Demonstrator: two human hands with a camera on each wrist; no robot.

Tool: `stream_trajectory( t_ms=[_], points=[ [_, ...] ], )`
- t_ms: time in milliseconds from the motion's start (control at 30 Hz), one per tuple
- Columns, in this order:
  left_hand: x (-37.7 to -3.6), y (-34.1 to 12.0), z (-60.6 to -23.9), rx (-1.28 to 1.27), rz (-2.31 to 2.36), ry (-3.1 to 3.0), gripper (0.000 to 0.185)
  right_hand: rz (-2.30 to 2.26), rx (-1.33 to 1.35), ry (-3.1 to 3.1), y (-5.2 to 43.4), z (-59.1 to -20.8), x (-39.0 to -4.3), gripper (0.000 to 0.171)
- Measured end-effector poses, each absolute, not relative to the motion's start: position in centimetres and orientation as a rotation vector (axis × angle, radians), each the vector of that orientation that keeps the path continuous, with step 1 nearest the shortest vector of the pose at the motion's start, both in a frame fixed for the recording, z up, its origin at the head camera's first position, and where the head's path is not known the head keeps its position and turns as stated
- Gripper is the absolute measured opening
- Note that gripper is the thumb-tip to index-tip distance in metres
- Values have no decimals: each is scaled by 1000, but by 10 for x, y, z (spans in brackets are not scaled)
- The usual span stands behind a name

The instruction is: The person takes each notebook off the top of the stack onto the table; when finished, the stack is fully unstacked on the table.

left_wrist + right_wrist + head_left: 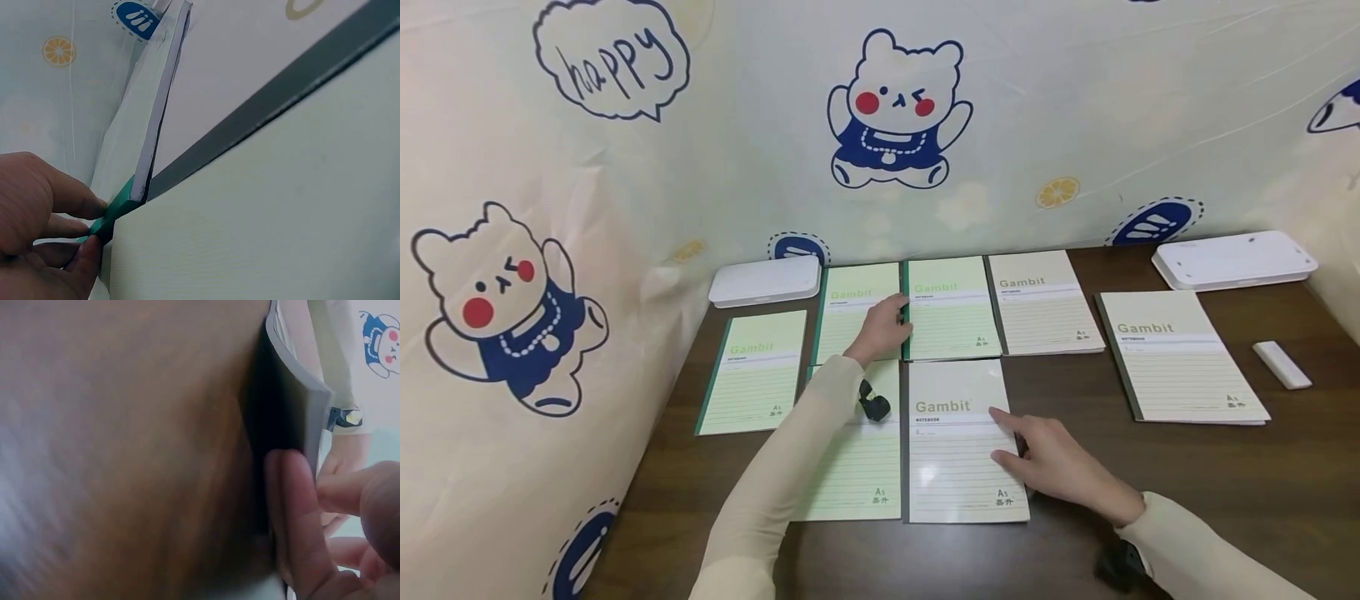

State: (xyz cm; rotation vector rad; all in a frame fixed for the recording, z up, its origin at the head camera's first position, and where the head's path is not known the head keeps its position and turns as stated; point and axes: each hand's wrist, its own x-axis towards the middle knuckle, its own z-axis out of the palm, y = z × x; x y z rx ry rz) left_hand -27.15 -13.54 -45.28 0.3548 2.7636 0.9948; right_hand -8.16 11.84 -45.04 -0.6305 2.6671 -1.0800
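Observation:
Several lined notebooks lie on the table. My left hand (880, 329) reaches to the back row, its fingertips and thumb at the green spine (119, 206) of the middle green notebook (951, 321). Beside it on the left is another green notebook (850, 329). In front, my right hand (1056, 458) grips the right edge of a white notebook (955, 475) with a dark spine. Seen from the right wrist, one finger (300, 506) lies against that notebook's dark underside, with the thumb on the cover side. My left forearm partly covers the front green notebook (857, 467).
A smaller green notebook (752, 375) lies at the left, below a white case (767, 282). White notebooks lie at the back right (1041, 308) and far right (1180, 358). Another white case (1232, 260) and a small white block (1281, 365) are on the right. Printed cloth (1045, 108) hangs behind.

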Motion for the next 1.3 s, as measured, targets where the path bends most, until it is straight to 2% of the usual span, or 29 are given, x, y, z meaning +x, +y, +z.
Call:
stream_trajectory(
  t_ms=[333,467,667,800,933,1100,1300],
  points=[
    [-271,-144,-452,345,994,2781,55,-1028,-572,2574,114,-447,-85,61],
    [-271,-146,-453,341,1003,2776,54,-1022,-585,2554,117,-437,-96,56],
    [-270,-145,-454,353,1015,2766,54,-1018,-549,2706,119,-411,-156,43],
    [-269,-141,-457,357,1034,2744,54,-920,-422,2781,114,-407,-210,48],
    [-268,-135,-462,350,1046,2734,53,-789,-317,2824,106,-422,-250,56],
    [-268,-132,-462,355,1052,2739,54,-673,-198,2888,89,-433,-268,61],
    [-268,-135,-456,349,1050,2764,54,-567,-198,2956,77,-435,-273,63]
  ],
)
